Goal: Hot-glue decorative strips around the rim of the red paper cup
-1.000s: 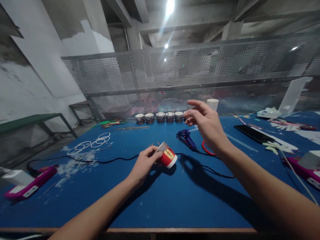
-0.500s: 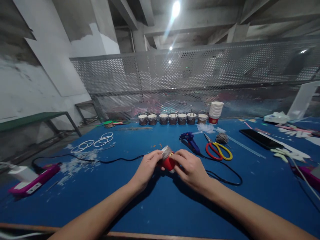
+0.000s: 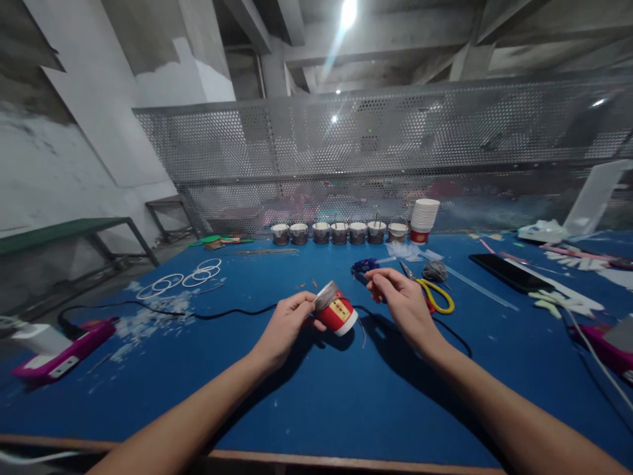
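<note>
My left hand (image 3: 287,325) is closed on a red paper cup (image 3: 342,318), tilted with its white base toward the lower right. Grey yarn (image 3: 325,298) wraps the cup near its rim, and a loose strand (image 3: 364,333) hangs beside it. To the right, apart from the cup, is my right hand (image 3: 403,300), its fingers loosely bent and slightly apart, with nothing visible in them. It overlaps the blue glue gun (image 3: 364,265) and hides its handle; whether it touches the gun I cannot tell. Scissors (image 3: 438,295) with red and yellow handles lie behind this hand, partly covered.
A row of several grey-wrapped cups (image 3: 339,232) stands at the back beside stacked paper cups (image 3: 424,221). A grey yarn ball (image 3: 435,270) and a black phone (image 3: 509,272) lie right. White rings (image 3: 168,285) and a magenta power strip (image 3: 64,353) are left. A black cable (image 3: 222,312) crosses the table.
My right hand has let go of the cup and moved right and away from me, over the glue gun. The cup, still in my left hand, now shows its red side and base.
</note>
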`<state>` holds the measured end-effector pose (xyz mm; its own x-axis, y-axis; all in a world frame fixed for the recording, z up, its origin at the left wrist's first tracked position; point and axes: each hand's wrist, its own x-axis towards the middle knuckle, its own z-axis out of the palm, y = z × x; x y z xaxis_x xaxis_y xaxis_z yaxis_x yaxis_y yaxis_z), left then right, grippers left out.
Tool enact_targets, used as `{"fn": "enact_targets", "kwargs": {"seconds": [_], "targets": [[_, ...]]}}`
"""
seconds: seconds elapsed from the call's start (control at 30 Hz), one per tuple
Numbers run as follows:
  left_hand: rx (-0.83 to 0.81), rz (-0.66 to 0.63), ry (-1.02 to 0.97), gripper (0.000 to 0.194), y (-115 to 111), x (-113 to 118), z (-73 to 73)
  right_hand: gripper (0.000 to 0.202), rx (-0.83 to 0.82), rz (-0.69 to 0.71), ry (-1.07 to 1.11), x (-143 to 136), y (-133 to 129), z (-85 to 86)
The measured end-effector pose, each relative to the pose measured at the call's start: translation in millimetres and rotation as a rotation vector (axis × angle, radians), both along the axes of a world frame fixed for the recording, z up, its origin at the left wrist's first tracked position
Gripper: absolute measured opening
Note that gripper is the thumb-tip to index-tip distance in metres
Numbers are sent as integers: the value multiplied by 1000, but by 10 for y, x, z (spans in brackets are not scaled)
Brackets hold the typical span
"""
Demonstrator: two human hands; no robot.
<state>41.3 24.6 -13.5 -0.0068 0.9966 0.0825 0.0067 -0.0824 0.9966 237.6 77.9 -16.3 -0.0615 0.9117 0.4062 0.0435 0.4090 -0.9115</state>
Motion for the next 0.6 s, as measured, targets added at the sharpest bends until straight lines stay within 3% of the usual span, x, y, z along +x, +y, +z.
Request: {"fn": "enact_targets", "kwargs": {"seconds": [0.1, 0.23, 0.37, 0.6], "targets": [[18, 2, -1, 12, 6, -7, 2, 28, 63, 58, -138, -17, -59, -90], [64, 31, 129, 12, 3, 5, -2, 17, 323, 101, -289, -129, -159, -203], [115, 52, 272, 12, -10, 18, -12, 14, 517, 59, -342, -181, -201, -270], [183, -16, 412, 12, -71, 73, -4, 16, 647, -49, -497, -157, -200, -258]]}}
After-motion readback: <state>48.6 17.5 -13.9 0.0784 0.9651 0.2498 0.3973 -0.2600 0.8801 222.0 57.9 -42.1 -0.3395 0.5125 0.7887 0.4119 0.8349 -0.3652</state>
